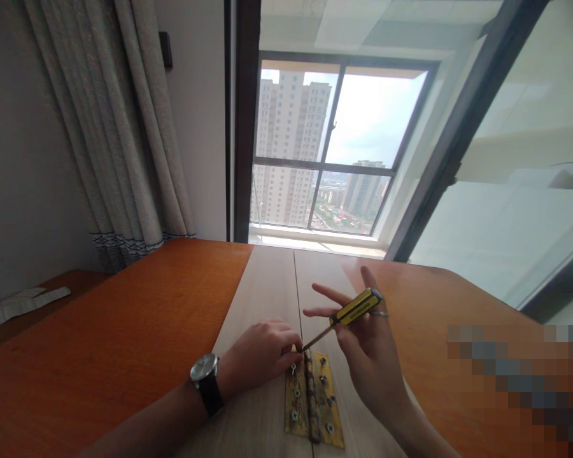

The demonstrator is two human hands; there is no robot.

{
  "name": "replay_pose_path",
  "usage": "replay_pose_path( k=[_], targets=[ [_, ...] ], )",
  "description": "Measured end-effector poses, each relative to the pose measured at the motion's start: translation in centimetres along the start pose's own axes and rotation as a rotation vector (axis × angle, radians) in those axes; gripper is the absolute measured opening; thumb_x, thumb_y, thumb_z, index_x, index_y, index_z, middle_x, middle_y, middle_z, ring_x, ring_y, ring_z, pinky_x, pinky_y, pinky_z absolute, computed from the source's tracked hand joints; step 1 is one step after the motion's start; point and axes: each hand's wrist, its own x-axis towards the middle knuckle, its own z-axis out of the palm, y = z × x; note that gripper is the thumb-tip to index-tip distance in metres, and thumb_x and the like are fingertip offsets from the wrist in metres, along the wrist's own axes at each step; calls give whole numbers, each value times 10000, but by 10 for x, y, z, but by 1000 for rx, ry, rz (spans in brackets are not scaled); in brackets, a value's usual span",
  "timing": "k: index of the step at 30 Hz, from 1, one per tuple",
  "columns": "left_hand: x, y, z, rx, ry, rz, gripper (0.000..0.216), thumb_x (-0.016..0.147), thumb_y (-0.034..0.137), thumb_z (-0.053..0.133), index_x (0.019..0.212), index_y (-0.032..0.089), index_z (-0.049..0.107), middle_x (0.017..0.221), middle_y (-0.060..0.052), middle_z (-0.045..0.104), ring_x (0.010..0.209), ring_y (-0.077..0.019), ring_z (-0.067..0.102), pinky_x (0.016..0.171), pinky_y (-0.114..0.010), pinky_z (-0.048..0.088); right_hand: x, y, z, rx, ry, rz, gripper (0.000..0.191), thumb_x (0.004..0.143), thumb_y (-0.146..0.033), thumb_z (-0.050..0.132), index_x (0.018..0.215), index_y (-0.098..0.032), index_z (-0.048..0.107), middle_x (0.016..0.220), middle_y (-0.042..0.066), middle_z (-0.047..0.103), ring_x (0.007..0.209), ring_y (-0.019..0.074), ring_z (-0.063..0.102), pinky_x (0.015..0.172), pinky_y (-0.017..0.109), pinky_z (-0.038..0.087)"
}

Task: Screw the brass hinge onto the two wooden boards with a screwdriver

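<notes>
A brass hinge point(315, 399) with several screws lies across the seam between two pale wooden boards point(267, 299) on an orange table point(138, 331). My left hand point(260, 353), a watch on its wrist, rests at the hinge's top left corner, fingers pinched around a small screw there. My right hand point(367, 343) holds a yellow and black screwdriver point(346, 316) with the thumb and palm, its fingers spread. The metal tip points down-left at the screw by my left fingertips.
A large window point(325, 146) with tower blocks outside stands beyond the table's far edge. Beige curtains point(119, 127) hang at the left. A white packet point(21, 304) lies on a lower surface at far left. A blurred patch covers the lower right.
</notes>
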Motion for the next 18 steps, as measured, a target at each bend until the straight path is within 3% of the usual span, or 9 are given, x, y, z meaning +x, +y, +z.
replay_pose_path(
  k=[7, 12, 15, 18],
  targets=[
    [0, 2, 0, 3, 5, -7, 39, 930, 216, 683, 899, 195, 695, 851, -9, 692, 847, -181, 629, 793, -268, 457, 0, 10, -4, -119, 9, 40, 648, 1001, -313, 527, 1577, -344, 230, 1272, 97, 658, 1050, 232, 698, 990, 475, 506],
    [0, 5, -2, 7, 3, -18, 46, 927, 220, 692, 892, 190, 692, 866, -12, 696, 848, -182, 626, 787, -264, 451, 1, 13, -8, -359, 107, 77, 600, 941, -435, 614, 1503, -295, 456, 1057, 64, 631, 949, 229, 623, 879, 399, 533],
    [0, 4, -2, -12, -6, -20, 41, 929, 224, 690, 899, 196, 693, 863, -6, 692, 850, -180, 628, 789, -264, 449, 3, 12, -9, -337, 128, 86, 660, 918, -435, 653, 1519, -260, 444, 966, 49, 639, 843, 205, 619, 794, 352, 554],
    [0, 3, -2, -8, -5, -15, 47, 923, 223, 697, 887, 195, 685, 855, -1, 690, 843, -179, 624, 776, -263, 444, 3, 11, -7, -216, 134, 74, 774, 897, -381, 696, 1573, -271, 337, 974, 44, 669, 856, 201, 653, 793, 343, 569]
  ],
)
